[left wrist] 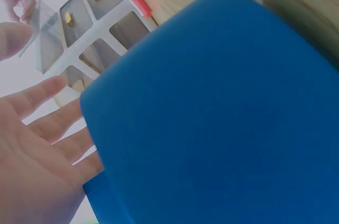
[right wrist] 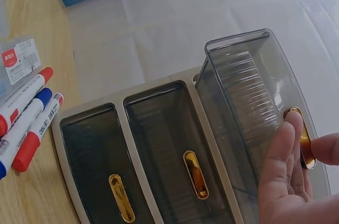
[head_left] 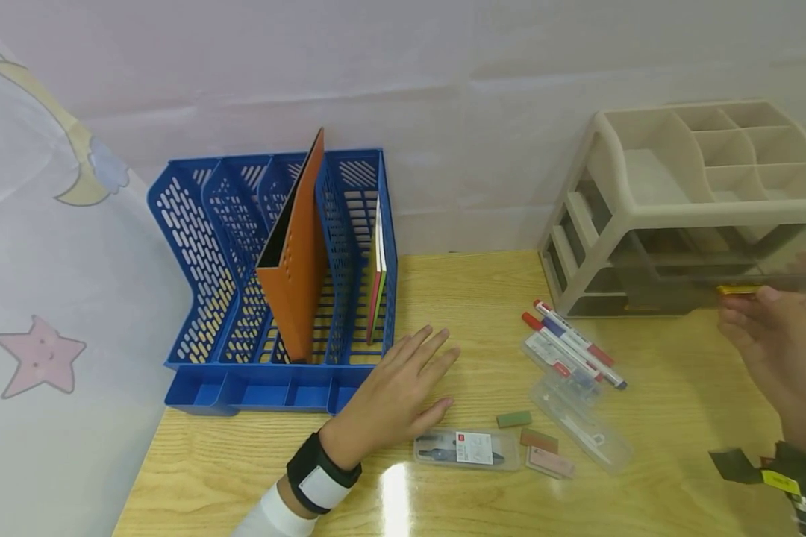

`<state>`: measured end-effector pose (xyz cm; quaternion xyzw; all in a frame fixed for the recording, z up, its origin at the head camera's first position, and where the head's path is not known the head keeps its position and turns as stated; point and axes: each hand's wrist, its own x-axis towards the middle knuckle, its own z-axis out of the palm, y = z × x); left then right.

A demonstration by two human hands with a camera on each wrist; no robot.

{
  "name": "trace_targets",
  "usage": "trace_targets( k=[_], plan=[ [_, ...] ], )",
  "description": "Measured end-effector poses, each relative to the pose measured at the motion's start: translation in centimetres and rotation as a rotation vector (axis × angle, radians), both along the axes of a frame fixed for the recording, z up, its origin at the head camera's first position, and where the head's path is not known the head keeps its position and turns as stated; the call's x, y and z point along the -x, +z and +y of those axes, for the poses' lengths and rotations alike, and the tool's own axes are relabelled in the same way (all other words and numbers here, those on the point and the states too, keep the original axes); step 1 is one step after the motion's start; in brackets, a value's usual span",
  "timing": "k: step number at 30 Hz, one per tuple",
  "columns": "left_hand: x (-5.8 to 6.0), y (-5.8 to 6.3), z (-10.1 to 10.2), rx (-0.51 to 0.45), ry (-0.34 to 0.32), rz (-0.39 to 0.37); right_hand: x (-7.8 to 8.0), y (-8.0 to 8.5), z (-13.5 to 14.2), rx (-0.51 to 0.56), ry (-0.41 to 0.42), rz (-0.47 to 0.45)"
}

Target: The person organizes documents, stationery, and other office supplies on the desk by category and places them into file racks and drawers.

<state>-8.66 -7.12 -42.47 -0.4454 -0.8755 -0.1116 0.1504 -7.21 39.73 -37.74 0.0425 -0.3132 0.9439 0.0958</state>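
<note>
My right hand [head_left: 782, 339] pinches the gold handle [right wrist: 305, 142] of a clear drawer [right wrist: 249, 97] between thumb and fingers. That drawer sticks out from the top row of a cream desktop organizer [head_left: 719, 215]. In the right wrist view, two more closed drawers with gold handles show beside it. My left hand [head_left: 396, 395] holds nothing, its fingers spread and straight. It hovers by the front right corner of a blue file rack [head_left: 248, 365]; whether it touches the rack or table I cannot tell.
An orange folder [head_left: 302, 276] and thin booklets [head_left: 376, 283] stand in the rack. On the table are three markers [head_left: 574, 347], clear cases [head_left: 580, 425], a boxed compass [head_left: 473, 449], a green eraser [head_left: 513, 419], a brown eraser [head_left: 539, 439] and a pink eraser [head_left: 551, 462].
</note>
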Motion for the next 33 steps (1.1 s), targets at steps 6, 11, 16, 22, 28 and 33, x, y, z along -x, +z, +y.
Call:
trace_targets(
  k=[6,11,16,22,28,33],
  plan=[
    [-0.1,0.0,0.2,0.01,-0.003,-0.006,-0.7,-0.6,0.1,0.019,0.026,0.072],
    [-0.1,-0.1,0.3,0.007,-0.009,-0.009,-1.4,-0.7,0.3,0.035,0.073,0.102],
    [-0.1,-0.1,0.4,0.01,-0.011,-0.011,-1.8,-0.8,0.4,0.035,0.18,0.229],
    [-0.2,-0.1,0.5,0.021,-0.015,-0.014,-2.2,-1.0,0.5,-0.014,0.257,0.357],
    [-0.3,-0.3,0.5,0.02,-0.015,-0.023,-2.8,-1.6,0.6,0.003,0.199,0.324],
    [-0.3,-0.5,0.5,0.018,-0.016,-0.014,-3.2,-1.8,0.6,-0.044,0.186,0.341]
  ],
)
